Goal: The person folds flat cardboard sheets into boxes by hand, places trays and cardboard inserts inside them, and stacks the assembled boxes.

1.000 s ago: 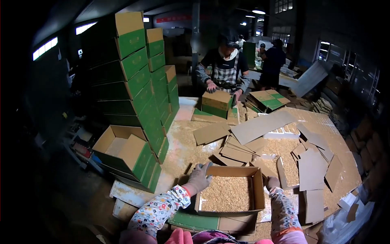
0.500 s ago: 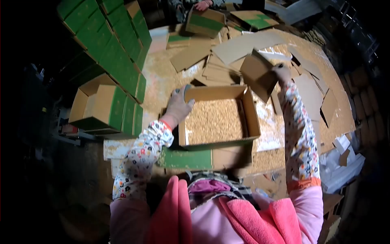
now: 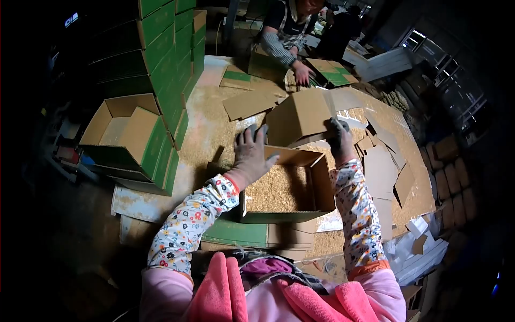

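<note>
My right hand (image 3: pixel 340 140) grips the right edge of brown cardboard sheets (image 3: pixel 301 115), tilted above the far side of an open box (image 3: pixel 284 217). The box is green outside and brown inside, with wood shavings (image 3: pixel 276 188) over its bottom. At the box's far left corner is my left hand (image 3: pixel 250 154), gloved, its fingers spread and pointing toward the cardboard. Whether its fingertips touch the cardboard I cannot tell. Under the near side of the box lies a flat green and brown carton (image 3: pixel 236 233).
Tall green boxes (image 3: pixel 161 70) stand stacked at the left, an open box (image 3: pixel 120 127) before them. Loose cardboard pieces (image 3: pixel 381 172) lie on the right of the shavings-covered table (image 3: pixel 204 129). A co-worker's hand (image 3: pixel 302 73) reaches over the far side, near flat green cartons (image 3: pixel 333 72).
My right hand has brought the cardboard from the pile on the right to above the box. My left hand has let go of the box's edge and opened. The co-worker now leans to the right.
</note>
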`<state>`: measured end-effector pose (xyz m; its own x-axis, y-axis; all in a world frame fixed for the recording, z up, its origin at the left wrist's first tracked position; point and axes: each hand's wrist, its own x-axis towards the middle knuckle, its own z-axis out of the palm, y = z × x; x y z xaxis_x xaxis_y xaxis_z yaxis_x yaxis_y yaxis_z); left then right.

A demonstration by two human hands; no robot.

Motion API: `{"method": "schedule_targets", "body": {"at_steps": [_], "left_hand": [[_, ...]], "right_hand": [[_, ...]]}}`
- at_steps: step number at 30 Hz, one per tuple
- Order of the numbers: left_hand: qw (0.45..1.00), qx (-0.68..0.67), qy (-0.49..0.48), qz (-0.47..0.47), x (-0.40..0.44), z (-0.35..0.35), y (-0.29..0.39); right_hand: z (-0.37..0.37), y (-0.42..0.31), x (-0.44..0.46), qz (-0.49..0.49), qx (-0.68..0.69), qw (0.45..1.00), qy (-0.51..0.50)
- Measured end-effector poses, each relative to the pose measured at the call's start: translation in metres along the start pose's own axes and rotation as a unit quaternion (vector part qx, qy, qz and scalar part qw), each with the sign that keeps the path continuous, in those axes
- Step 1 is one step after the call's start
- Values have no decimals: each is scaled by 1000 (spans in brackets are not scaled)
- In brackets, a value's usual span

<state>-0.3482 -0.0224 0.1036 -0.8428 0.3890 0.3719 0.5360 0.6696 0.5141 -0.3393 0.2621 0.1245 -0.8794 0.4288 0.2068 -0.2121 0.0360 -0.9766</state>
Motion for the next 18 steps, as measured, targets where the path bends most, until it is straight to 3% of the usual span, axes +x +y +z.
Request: {"method": "schedule_targets", "body": {"at_steps": [1,3,4,6,7,8,10,11,12,13,14,15,16,17,18], "left_hand": [[996,-28,57,66,7,0,7],[992,-115,-27,51,35,-14,33],[978,-192,-77,40,50,-14,37],[920,-361,-102,112,75,3,32],[937,-328,-66,101,75,10,32],[943,-311,-51,106,77,16,33],[954,-278,-19,113,78,30,29],[996,-32,-72,46,78,25,32],[980,-157,100,73,80,40,17],[969,-185,162,-3,94,51,-9],[922,-299,152,-195,99,25,-11],[884,-334,268,-185,116,55,-81],[786,-501,259,-254,109,29,-88],[811,-453,203,-309,112,51,-167],[836,-386,119,-371,105,49,-193]], "right_hand": [[16,-4,-8,-35,24,999,-28],[22,-3,-13,-273,-142,949,-63],[18,16,-4,-203,-65,973,-92],[29,23,2,-54,102,987,-112],[24,3,-13,68,251,954,-147],[35,-31,-33,185,393,883,-178],[26,-24,-36,220,457,825,-250],[25,-10,-42,-124,183,964,-150],[13,-7,-43,-194,57,973,-110],[1,-3,-44,-254,-70,963,-54],[-33,-19,-39,-59,-3,994,-90],[-47,-40,-44,-14,114,992,55],[-84,-34,-37,-139,-15,985,101],[-89,-59,-44,-110,20,980,163],[-89,-92,-55,-83,52,970,224]]}}
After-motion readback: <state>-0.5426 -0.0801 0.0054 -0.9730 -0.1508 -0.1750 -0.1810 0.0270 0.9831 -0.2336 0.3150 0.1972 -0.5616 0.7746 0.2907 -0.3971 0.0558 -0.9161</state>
